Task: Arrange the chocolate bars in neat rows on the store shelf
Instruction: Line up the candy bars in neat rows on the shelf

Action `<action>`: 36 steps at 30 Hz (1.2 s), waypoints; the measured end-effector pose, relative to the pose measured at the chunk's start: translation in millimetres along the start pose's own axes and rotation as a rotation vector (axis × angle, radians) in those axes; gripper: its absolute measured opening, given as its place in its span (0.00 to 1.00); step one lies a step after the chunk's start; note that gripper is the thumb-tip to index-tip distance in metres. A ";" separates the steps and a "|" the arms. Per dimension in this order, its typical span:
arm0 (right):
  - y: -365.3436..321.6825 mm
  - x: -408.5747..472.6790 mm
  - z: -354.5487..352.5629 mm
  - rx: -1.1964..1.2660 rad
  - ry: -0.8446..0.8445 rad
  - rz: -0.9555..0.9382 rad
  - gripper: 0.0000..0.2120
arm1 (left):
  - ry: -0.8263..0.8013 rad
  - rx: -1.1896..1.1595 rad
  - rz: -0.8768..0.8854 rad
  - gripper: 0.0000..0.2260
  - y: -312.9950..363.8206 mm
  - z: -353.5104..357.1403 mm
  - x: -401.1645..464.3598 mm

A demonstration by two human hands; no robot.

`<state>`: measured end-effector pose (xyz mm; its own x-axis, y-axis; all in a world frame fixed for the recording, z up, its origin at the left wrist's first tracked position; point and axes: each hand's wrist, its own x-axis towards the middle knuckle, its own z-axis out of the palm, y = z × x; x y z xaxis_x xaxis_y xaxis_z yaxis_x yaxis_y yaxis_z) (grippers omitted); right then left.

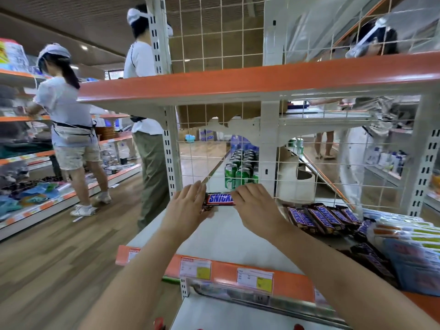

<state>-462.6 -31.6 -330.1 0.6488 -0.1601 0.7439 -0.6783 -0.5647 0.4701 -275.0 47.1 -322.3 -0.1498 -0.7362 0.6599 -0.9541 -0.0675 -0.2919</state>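
Both hands are on one Snickers bar (219,199) at the back of the shelf (228,236), right against the wire grid (240,148). Left hand (185,210) grips its left end, right hand (258,208) pinches the right end. More bars (321,217) lie right of it, near the grid.

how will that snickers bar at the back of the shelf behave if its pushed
The Snickers bar looks stiff: held by its ends between left hand and right hand, it does not sag. Its glossy wrapper would probably slide easily on the smooth white shelf. Flat-sided, it seems unlikely to roll.
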 end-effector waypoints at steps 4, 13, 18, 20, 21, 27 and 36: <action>-18.6 7.9 -10.6 0.020 0.073 -0.083 0.14 | 0.069 0.003 0.064 0.19 -3.7 -7.1 -8.7; -20.3 25.8 -48.6 0.755 -0.151 0.493 0.22 | 0.078 0.028 0.015 0.17 -14.6 -18.5 -21.3; -6.9 35.7 -63.4 1.238 -0.308 0.969 0.21 | 0.117 0.047 0.010 0.16 -19.3 -19.3 -27.7; -6.9 30.5 -65.1 1.340 -0.421 0.963 0.16 | 0.133 0.048 0.016 0.16 -16.8 -19.1 -28.7; -7.9 27.7 -66.1 1.361 -0.473 0.944 0.12 | 0.142 0.048 0.019 0.16 -15.3 -18.3 -28.5; -13.9 21.1 -62.4 1.420 -0.520 0.921 0.07 | 0.168 0.027 0.050 0.17 -11.5 -16.0 -29.7; -5.7 12.0 -55.8 1.487 -0.346 1.136 0.06 | -0.283 -0.946 -0.728 0.22 -3.3 -31.7 -27.8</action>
<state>-470.2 14.9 -297.4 0.3313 -0.9296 0.1616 -0.0920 -0.2023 -0.9750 -275.8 89.1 -317.7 0.4455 -0.8595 0.2507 -0.6216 -0.0953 0.7775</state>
